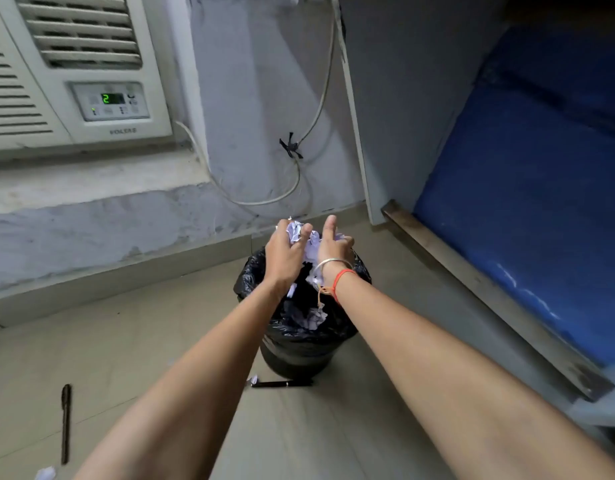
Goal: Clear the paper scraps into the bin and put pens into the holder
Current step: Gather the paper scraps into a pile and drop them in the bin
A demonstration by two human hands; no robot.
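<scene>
Here, the paper scraps [307, 241] are gripped between the curled fingers of the left hand [283, 252] and the right hand [335, 245], both equally near, just above the open mouth of the bin [292, 355], so a downward release is likely called for.

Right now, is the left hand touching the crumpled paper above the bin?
Touching. The head view shows the left hand with its fingers curled round the crumpled paper, held over the bin.
</scene>
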